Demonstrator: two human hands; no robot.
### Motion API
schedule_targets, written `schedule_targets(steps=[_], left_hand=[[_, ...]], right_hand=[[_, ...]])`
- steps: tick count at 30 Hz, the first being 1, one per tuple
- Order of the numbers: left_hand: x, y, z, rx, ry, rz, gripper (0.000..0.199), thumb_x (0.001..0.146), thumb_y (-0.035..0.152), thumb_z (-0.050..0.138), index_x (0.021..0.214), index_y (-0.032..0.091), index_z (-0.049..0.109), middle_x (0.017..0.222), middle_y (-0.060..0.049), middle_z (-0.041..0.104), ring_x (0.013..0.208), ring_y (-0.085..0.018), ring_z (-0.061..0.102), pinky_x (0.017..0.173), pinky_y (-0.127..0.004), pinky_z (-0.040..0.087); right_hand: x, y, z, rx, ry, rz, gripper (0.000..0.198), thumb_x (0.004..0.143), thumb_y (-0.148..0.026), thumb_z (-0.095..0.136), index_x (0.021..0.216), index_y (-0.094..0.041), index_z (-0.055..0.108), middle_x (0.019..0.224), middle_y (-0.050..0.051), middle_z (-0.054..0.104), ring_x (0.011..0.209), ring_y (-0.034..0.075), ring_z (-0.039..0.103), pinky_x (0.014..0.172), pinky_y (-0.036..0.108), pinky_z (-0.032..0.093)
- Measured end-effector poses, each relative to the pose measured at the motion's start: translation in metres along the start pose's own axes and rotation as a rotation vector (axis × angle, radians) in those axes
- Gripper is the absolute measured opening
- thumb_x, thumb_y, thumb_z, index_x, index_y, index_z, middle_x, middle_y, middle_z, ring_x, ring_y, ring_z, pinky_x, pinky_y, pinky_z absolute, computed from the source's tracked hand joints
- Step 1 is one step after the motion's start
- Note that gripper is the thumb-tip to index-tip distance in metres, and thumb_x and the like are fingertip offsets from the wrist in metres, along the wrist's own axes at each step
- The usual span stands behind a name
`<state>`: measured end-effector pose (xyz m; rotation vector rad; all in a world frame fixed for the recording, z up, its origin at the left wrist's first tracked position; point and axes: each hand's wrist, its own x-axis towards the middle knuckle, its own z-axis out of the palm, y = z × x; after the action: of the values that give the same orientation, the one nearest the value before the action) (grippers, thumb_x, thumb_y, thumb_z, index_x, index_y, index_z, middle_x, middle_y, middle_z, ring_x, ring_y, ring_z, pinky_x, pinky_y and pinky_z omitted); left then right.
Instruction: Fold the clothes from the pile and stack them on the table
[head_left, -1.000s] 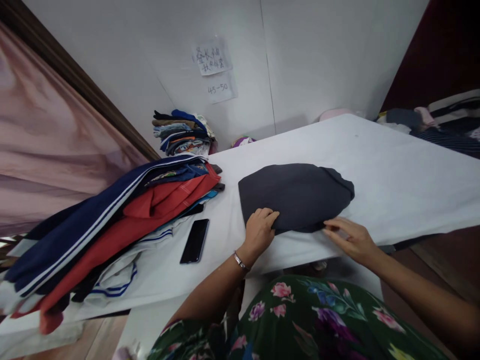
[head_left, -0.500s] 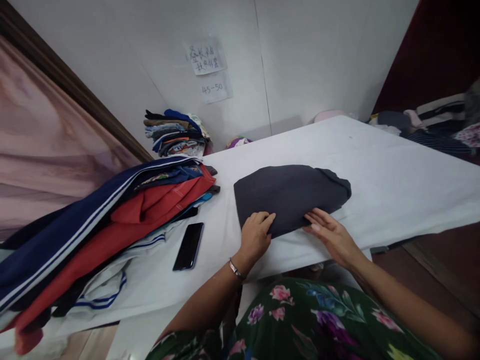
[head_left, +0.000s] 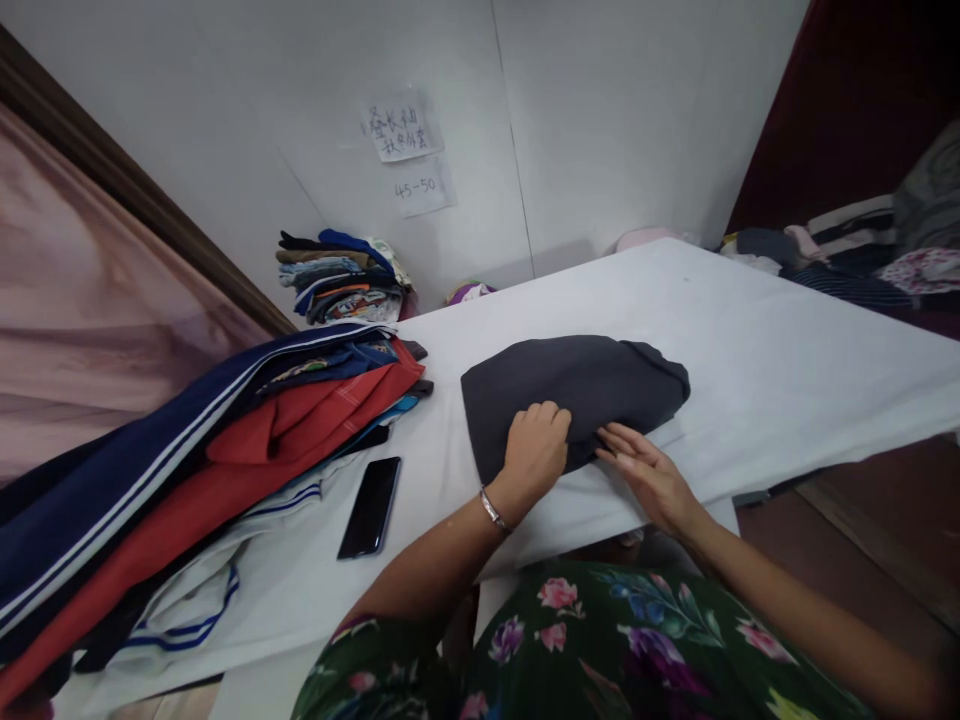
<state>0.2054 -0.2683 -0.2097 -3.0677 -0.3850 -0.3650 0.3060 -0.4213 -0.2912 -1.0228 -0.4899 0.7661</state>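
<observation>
A folded dark grey garment [head_left: 562, 375] lies on the white-covered table in front of me, its rounded, bunched end to the right. My left hand [head_left: 538, 440], with a silver bracelet at the wrist, rests on its near left part. The fingers are curled into the cloth and their tips are hidden. At the near edge of the garment, my right hand [head_left: 645, 475] touches the fabric with its fingers stretched out. Left of the garment, a black phone [head_left: 370, 507] lies flat on the table.
Loosely piled clothes [head_left: 300, 420], red and navy among them, cover the table's left side. Behind them stands a stack of folded clothes [head_left: 345, 280] by the wall. More clothes [head_left: 847, 260] lie beyond the table at the right. Paper notes [head_left: 405, 130] hang on the wall.
My left hand has moved to the right over the garment, and its fingers are more curled. My right hand stays at the near edge. The whole view has shifted slightly.
</observation>
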Motion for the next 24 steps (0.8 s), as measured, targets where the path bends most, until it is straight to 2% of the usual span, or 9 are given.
schedule_targets(steps=[2, 6, 9, 13, 16, 19, 21, 24], left_hand=[[0.009, -0.007, -0.003, 0.015, -0.006, -0.050, 0.017, 0.084, 0.013, 0.056, 0.099, 0.020, 0.060, 0.099, -0.007, 0.061, 0.093, -0.023, 0.055, 0.076, -0.035, 0.044], [0.015, -0.016, -0.008, -0.022, 0.012, -0.137, 0.021, 0.084, 0.009, 0.053, 0.099, 0.022, 0.059, 0.101, -0.004, 0.060, 0.096, -0.021, 0.054, 0.076, -0.033, 0.045], [0.014, -0.016, -0.009, -0.039, 0.020, -0.170, 0.023, 0.084, 0.009, 0.051, 0.100, 0.024, 0.059, 0.101, -0.002, 0.060, 0.098, -0.019, 0.054, 0.078, -0.031, 0.045], [0.011, -0.017, -0.010, -0.037, 0.033, -0.175, 0.024, 0.085, 0.009, 0.050, 0.101, 0.024, 0.059, 0.101, -0.002, 0.060, 0.098, -0.019, 0.054, 0.079, -0.030, 0.045], [0.008, -0.017, -0.010, -0.037, 0.032, -0.142, 0.023, 0.085, 0.011, 0.052, 0.104, 0.023, 0.059, 0.102, -0.002, 0.060, 0.098, -0.019, 0.054, 0.080, -0.030, 0.045], [0.002, -0.012, -0.005, -0.023, -0.024, -0.065, 0.019, 0.086, 0.017, 0.056, 0.104, 0.022, 0.060, 0.101, -0.003, 0.060, 0.095, -0.020, 0.054, 0.081, -0.032, 0.045], [-0.003, -0.006, 0.001, -0.014, -0.069, 0.006, 0.017, 0.088, 0.025, 0.057, 0.104, 0.021, 0.060, 0.098, -0.004, 0.059, 0.092, -0.021, 0.054, 0.078, -0.034, 0.045], [-0.009, 0.005, 0.010, -0.027, -0.045, 0.082, 0.037, 0.089, 0.043, 0.057, 0.116, 0.019, 0.056, 0.104, -0.007, 0.058, 0.093, -0.023, 0.053, 0.077, -0.036, 0.045]], right_hand=[[-0.010, 0.001, -0.003, -0.005, 0.076, 0.036, 0.035, 0.076, -0.037, 0.074, 0.109, -0.028, 0.067, 0.120, 0.005, 0.067, 0.122, 0.026, 0.055, 0.110, 0.051, 0.037], [-0.025, 0.003, -0.008, 0.119, 0.216, 0.186, 0.033, 0.073, -0.035, 0.077, 0.103, -0.023, 0.068, 0.110, 0.007, 0.071, 0.110, 0.027, 0.063, 0.104, 0.052, 0.044], [-0.026, -0.001, -0.005, 0.203, 0.203, 0.276, 0.040, 0.069, -0.029, 0.080, 0.106, -0.021, 0.066, 0.118, 0.009, 0.067, 0.114, 0.029, 0.060, 0.102, 0.050, 0.047], [-0.021, -0.013, 0.006, 0.284, 0.172, 0.260, 0.047, 0.068, -0.027, 0.081, 0.111, -0.023, 0.064, 0.129, 0.009, 0.061, 0.122, 0.029, 0.055, 0.099, 0.048, 0.049], [-0.015, -0.018, 0.010, 0.286, 0.189, 0.218, 0.048, 0.067, -0.030, 0.082, 0.110, -0.025, 0.063, 0.125, 0.008, 0.063, 0.121, 0.029, 0.055, 0.095, 0.048, 0.051], [-0.006, -0.015, 0.008, 0.279, 0.183, 0.191, 0.035, 0.067, -0.031, 0.082, 0.097, -0.025, 0.065, 0.113, 0.004, 0.068, 0.117, 0.026, 0.058, 0.093, 0.044, 0.053], [0.002, -0.010, 0.004, 0.266, 0.182, 0.172, 0.030, 0.067, -0.031, 0.081, 0.091, -0.024, 0.065, 0.104, 0.001, 0.069, 0.107, 0.022, 0.062, 0.088, 0.039, 0.056], [0.014, 0.000, -0.005, 0.223, 0.255, 0.186, 0.029, 0.066, -0.028, 0.081, 0.090, -0.022, 0.065, 0.091, 0.000, 0.071, 0.084, 0.017, 0.066, 0.072, 0.032, 0.059]])
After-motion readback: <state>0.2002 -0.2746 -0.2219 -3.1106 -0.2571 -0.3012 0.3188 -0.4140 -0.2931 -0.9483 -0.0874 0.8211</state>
